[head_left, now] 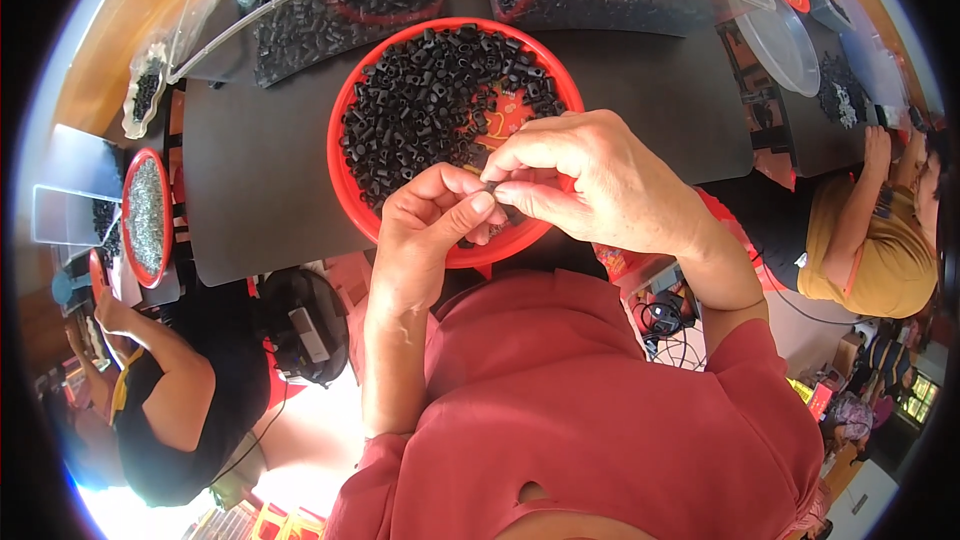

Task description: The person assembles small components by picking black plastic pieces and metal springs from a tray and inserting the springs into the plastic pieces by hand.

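A round red tray lies on the dark table before me, heaped with small black plastic parts. Part of its patterned bottom shows at the right. Over its near side both hands meet. My left hand is closed, thumb and fingers pinching a small black part. My right hand comes in from the right, its thumb and forefinger pinched on the same part. The fingers cover most of it, so its exact shape cannot be made out.
Two clear plastic bins of black parts stand behind the tray. At the left is a red tray of small silvery pieces. One person sits at the left, another at the right. A clear lid lies at the far right.
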`<control>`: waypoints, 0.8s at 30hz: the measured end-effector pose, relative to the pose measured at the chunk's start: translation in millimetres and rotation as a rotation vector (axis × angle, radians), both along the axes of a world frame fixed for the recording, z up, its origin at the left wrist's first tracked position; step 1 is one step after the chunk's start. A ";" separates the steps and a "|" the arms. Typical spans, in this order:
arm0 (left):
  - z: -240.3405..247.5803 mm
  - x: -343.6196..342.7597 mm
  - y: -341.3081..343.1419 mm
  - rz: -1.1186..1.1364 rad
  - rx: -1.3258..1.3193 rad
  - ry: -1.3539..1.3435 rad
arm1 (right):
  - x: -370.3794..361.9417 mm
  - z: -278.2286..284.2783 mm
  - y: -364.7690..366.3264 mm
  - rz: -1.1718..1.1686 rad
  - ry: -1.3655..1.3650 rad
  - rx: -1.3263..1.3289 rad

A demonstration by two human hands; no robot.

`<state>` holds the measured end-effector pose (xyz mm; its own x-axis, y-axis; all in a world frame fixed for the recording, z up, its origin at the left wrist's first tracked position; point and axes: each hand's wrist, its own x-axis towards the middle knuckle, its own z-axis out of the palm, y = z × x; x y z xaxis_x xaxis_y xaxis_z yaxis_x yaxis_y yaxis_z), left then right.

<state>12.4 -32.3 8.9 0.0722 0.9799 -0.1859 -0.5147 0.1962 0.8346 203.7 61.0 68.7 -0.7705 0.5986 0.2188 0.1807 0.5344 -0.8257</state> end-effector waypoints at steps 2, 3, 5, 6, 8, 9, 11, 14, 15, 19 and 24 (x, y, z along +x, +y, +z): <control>0.8 2.6 0.5 0.008 0.000 -0.033 | 2.0 1.9 0.1 -0.016 -0.008 -0.026; 1.8 4.0 0.1 0.039 -0.015 -0.041 | 2.9 2.3 0.0 -0.047 -0.025 -0.083; 4.2 6.6 -1.0 0.099 -0.044 -0.057 | 4.4 2.0 0.1 -0.107 -0.045 -0.194; 5.2 7.5 -1.2 0.113 -0.040 -0.048 | 4.8 1.0 -0.2 -0.115 -0.053 -0.255; 6.4 8.2 -1.6 0.142 -0.022 -0.035 | 3.5 -3.2 -1.5 -0.126 -0.039 -0.385; 6.5 8.3 -1.5 0.140 -0.025 -0.003 | 3.4 -5.3 -1.8 -0.109 -0.018 -0.399; 5.8 8.7 -1.1 0.131 -0.014 0.041 | 3.3 -9.6 -2.7 -0.096 -0.025 -0.468; 4.5 10.3 -2.0 0.146 0.038 0.206 | 4.0 -14.1 -3.3 -0.106 0.000 -0.505; 4.6 10.7 -2.6 0.157 0.040 0.222 | 4.0 -15.3 -3.0 -0.098 -0.015 -0.502; 6.6 10.6 -4.0 0.122 0.103 0.188 | 7.1 -16.5 1.5 -0.010 0.114 -0.755; 8.8 12.1 -3.4 0.090 0.132 0.164 | 9.0 -16.9 4.0 0.001 0.072 -0.827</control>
